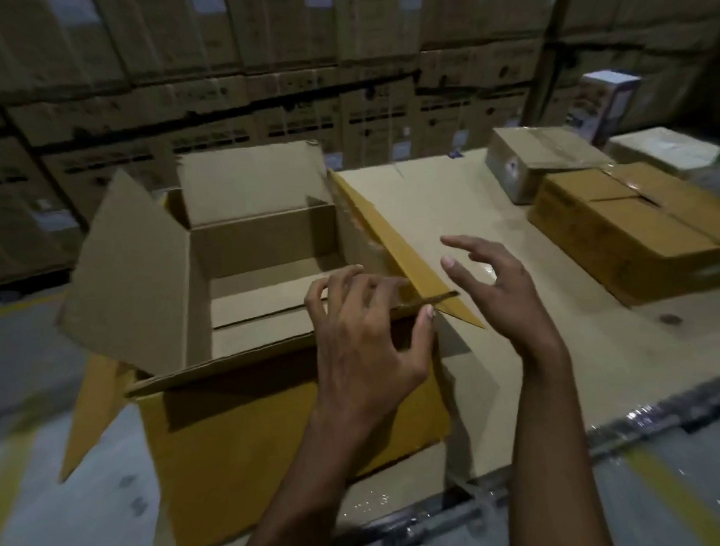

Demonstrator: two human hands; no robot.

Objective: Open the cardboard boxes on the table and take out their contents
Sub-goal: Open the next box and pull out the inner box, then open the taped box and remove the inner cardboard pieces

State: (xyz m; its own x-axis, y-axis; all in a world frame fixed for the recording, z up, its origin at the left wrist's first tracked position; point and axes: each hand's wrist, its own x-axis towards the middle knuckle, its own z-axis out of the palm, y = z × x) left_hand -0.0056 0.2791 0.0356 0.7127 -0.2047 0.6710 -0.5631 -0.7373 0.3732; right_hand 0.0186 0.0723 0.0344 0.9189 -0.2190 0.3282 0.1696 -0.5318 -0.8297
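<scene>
A large open cardboard box (238, 432) stands at the near left edge of the table (551, 353), all its flaps spread out. Its inside looks bare, with only the bottom flaps showing. My left hand (364, 346) hovers over the box's near right corner, fingers curled apart around the near flap's edge, holding nothing that I can make out. My right hand (500, 294) floats just right of the box's right flap (396, 241), fingers spread and empty. Two more boxes lie at the far right: a taped brown one (529, 164) and a closed yellow-brown one (637, 237).
A wall of stacked cartons (275, 78) fills the background. A small white and blue printed carton (605, 105) and a pale flat package (664, 150) stand behind the far-right boxes. The table's metal edge (651, 422) runs along the near right, grey floor with yellow lines below.
</scene>
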